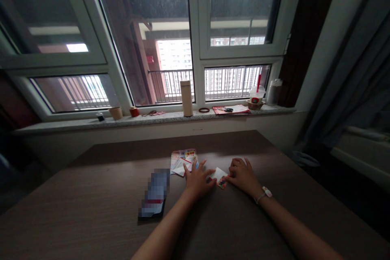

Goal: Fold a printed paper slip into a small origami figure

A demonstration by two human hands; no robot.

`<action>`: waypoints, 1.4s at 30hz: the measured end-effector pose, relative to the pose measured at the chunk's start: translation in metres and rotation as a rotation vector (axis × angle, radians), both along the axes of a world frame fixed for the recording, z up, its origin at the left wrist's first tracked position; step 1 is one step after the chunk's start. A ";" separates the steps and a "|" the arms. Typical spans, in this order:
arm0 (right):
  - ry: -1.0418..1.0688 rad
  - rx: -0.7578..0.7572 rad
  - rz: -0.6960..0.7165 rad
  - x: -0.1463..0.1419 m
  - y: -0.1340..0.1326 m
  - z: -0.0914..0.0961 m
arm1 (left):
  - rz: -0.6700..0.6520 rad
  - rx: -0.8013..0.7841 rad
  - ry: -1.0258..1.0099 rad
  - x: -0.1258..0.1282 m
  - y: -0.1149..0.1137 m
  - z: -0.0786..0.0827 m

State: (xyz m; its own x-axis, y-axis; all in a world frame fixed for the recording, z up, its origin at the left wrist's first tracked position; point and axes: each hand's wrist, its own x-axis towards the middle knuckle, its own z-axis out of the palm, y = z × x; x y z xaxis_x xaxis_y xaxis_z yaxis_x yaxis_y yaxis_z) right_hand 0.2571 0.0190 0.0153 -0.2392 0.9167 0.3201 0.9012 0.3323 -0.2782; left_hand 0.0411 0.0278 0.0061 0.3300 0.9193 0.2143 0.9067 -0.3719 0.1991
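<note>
Both my hands rest on a dark wooden table (91, 211). Between them lies a small white folded paper (218, 175) with a colourful printed edge. My left hand (198, 178) presses on its left side with fingers spread, thumb touching the paper. My right hand (242, 175) has its fingers curled and pinches the paper's right edge; a white band circles that wrist. Just beyond my left hand lies a small pile of colourful printed papers (183, 161).
A phone (154, 195) lies on the table left of my hands. On the window sill (61, 124) stand a tall beige flask (186, 98), a paper cup (116, 113), a red pot (134, 111), a drink cup with a red straw (256, 96) and red papers (230, 109). Curtains hang at right.
</note>
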 end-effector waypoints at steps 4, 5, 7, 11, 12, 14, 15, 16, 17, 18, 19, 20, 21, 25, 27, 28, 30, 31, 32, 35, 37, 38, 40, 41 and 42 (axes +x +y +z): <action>-0.010 0.009 0.002 0.002 0.000 -0.002 | 0.000 -0.017 -0.002 0.001 -0.002 0.003; -0.009 0.013 0.000 0.002 0.000 -0.002 | -0.001 -0.015 -0.005 0.001 -0.002 0.003; -0.003 0.014 -0.002 0.002 0.000 -0.002 | -0.003 -0.007 -0.012 0.001 -0.002 0.002; 0.026 0.010 -0.005 0.003 -0.001 -0.003 | -0.012 0.005 -0.024 0.001 0.000 -0.002; 0.038 0.010 -0.007 0.003 0.000 -0.004 | -0.018 0.009 -0.028 0.000 0.000 -0.003; 0.071 0.004 -0.015 0.003 0.001 -0.005 | -0.030 0.017 -0.037 0.000 0.001 -0.005; 0.089 -0.004 -0.017 0.003 0.001 -0.006 | -0.034 0.020 -0.042 0.000 0.001 -0.005; 0.107 -0.017 -0.016 0.003 0.002 -0.007 | -0.036 0.023 -0.046 0.000 0.001 -0.005; 0.122 -0.033 -0.011 0.003 0.003 -0.008 | -0.038 0.025 -0.052 0.000 0.002 -0.005; 0.133 -0.051 -0.002 0.004 0.004 -0.009 | -0.037 0.027 -0.059 0.000 0.002 -0.005; 0.142 -0.066 0.009 0.004 0.005 -0.011 | -0.037 0.029 -0.067 0.000 0.002 -0.005; 0.149 -0.079 0.018 0.004 0.006 -0.012 | -0.036 0.030 -0.075 0.000 0.002 -0.004; 0.153 -0.088 0.026 0.004 0.007 -0.013 | -0.034 0.028 -0.080 0.000 0.002 -0.004; 0.165 -0.094 0.051 0.005 0.011 -0.018 | -0.023 0.013 -0.079 0.000 0.002 -0.003; 0.178 -0.091 0.065 0.005 0.013 -0.020 | -0.024 0.003 -0.069 0.000 0.003 -0.004; 0.185 -0.090 0.071 0.005 0.013 -0.021 | -0.030 -0.002 -0.062 0.000 0.003 -0.005; 0.193 -0.093 0.080 0.005 0.014 -0.023 | -0.047 -0.010 -0.049 -0.001 0.004 -0.007; 0.196 -0.095 0.082 0.005 0.015 -0.023 | -0.056 -0.012 -0.044 -0.001 0.004 -0.008; 0.199 -0.097 0.084 0.005 0.015 -0.024 | -0.063 -0.013 -0.040 -0.002 0.005 -0.009; 0.199 -0.109 0.086 0.004 0.015 -0.023 | -0.070 -0.022 -0.035 -0.002 0.006 -0.011; 0.199 -0.119 0.090 0.004 0.014 -0.022 | -0.067 -0.026 -0.040 -0.002 0.006 -0.011; 0.202 -0.118 0.091 0.003 0.013 -0.022 | -0.065 -0.027 -0.045 -0.002 0.006 -0.010; 0.212 -0.109 0.094 0.003 0.012 -0.021 | -0.061 -0.026 -0.058 -0.002 0.006 -0.010; 0.217 -0.103 0.096 0.003 0.011 -0.021 | -0.060 -0.027 -0.066 -0.002 0.006 -0.009; 0.221 -0.097 0.096 0.002 0.011 -0.021 | -0.058 -0.029 -0.073 -0.002 0.006 -0.009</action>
State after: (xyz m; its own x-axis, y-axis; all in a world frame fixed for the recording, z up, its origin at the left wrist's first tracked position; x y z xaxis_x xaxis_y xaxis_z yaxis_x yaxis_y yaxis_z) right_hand 0.2596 0.0302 -0.0053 -0.2605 0.9221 0.2860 0.7807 0.3755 -0.4996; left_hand 0.0390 0.0334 -0.0026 0.3668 0.9054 0.2139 0.8666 -0.4162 0.2755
